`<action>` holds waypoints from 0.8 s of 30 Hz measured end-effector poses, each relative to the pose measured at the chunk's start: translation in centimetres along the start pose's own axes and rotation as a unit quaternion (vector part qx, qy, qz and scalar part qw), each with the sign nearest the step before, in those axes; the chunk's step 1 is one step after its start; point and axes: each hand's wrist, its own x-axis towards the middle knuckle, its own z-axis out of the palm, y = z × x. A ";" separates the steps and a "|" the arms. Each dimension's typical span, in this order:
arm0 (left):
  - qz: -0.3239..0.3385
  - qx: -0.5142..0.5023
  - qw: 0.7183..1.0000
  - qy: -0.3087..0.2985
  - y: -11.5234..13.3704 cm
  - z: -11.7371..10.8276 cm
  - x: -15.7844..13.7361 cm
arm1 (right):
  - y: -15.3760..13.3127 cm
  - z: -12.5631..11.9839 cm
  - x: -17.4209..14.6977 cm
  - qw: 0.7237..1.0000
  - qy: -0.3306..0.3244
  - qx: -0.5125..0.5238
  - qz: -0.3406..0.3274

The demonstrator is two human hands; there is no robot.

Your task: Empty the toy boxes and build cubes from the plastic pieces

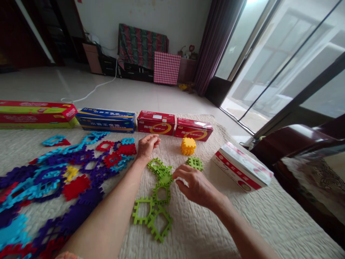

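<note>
My left hand [147,146] is raised over the bedspread in front of the red boxes. Its fingers are curled closed, and no piece shows in them. My right hand [194,182] hovers beside a small heap of green interlocking pieces [164,177], fingers bent with a gap between thumb and forefinger; whether the fingertips touch the heap I cannot tell. More green frame pieces [144,211] lie nearer to me. Beyond the right hand are a green lattice square [194,163] and a stack of yellow pieces [188,146].
Purple, blue and red toothed pieces [77,187] are spread across the left. A green-and-red box [35,116], a blue box [106,121] and two red boxes [155,123] line the far edge. A white-and-red box [242,167] stands at right, near a dark wooden armrest [291,144].
</note>
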 end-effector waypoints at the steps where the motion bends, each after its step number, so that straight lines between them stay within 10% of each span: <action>1: -0.002 -0.007 1.000 0.001 0.0 0.0 0.1 | -0.1 0.5 0.1 1.000 -0.002 -0.005 -0.004; 24: -0.008 -0.041 0.999 0.000 -0.1 -0.2 0.4 | 0.4 2.7 0.6 0.986 0.126 0.106 -0.003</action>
